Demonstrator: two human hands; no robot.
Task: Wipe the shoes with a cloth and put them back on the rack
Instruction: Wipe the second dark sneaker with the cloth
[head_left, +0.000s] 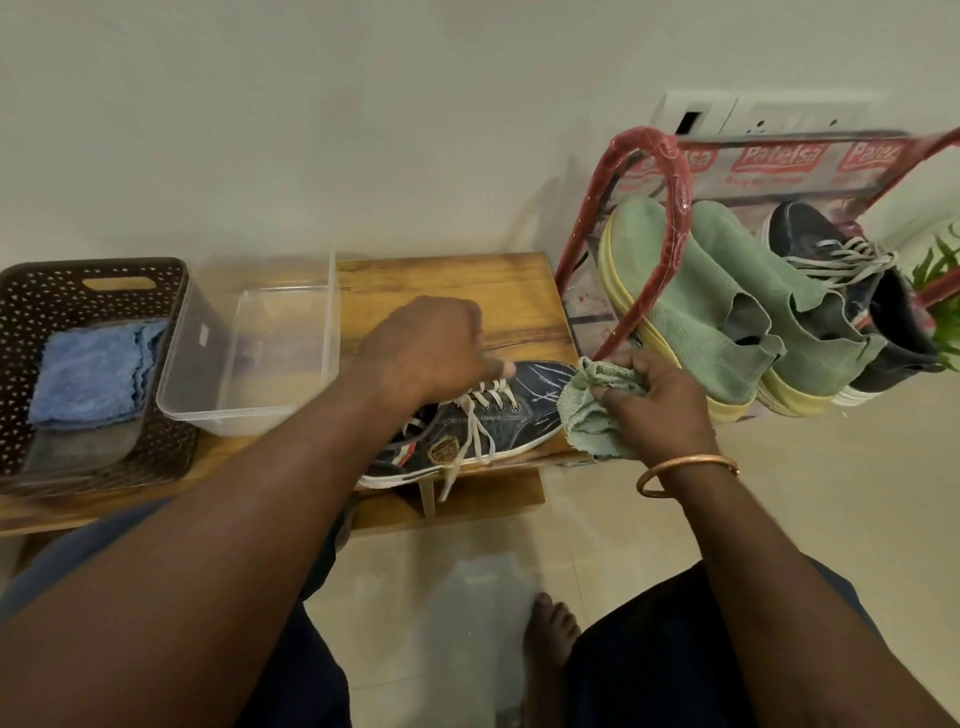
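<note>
Left grip (431, 348) holds sneaker (524, 418) | right grip (660, 400) curled round cloth (587, 415)

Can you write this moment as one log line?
step: wiping; left hand: holds dark shoe on bench; right hand: grips green cloth at toe

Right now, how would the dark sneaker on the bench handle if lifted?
The dark sneaker probably holds its shape; its white rubber sole looks stiff. Its loose laces would likely dangle. It sits at the edge of the wooden bench, so a nudge outward might tip it off.
</note>
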